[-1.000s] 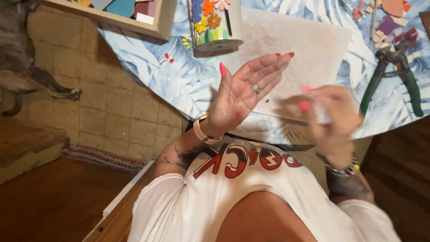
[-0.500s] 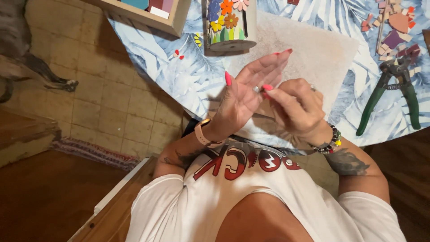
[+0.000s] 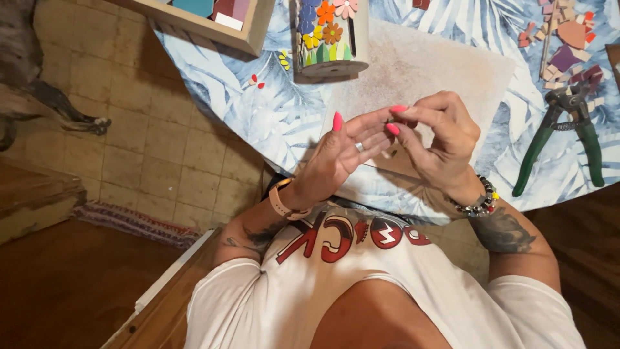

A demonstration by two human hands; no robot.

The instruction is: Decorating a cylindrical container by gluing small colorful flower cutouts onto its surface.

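White cotton of a printed shirt (image 3: 361, 284) fills the near edge. Just beyond it the left hand (image 3: 339, 158) is raised with palm up and fingers spread loosely, a ring on one finger. The right hand (image 3: 439, 139) meets it, thumb and forefinger pinched together at the left fingertips; whether a small piece sits in that pinch I cannot tell. Both hover above a pale grey board (image 3: 426, 71) lying on the desk (image 3: 245, 97), which wears a blue leaf-print cloth. Green-handled nippers (image 3: 562, 136) lie to the right, near loose tile pieces (image 3: 565, 39). Farther off stands a cylinder (image 3: 332, 35) covered in mosaic flowers, beside a wooden tray (image 3: 213, 22).
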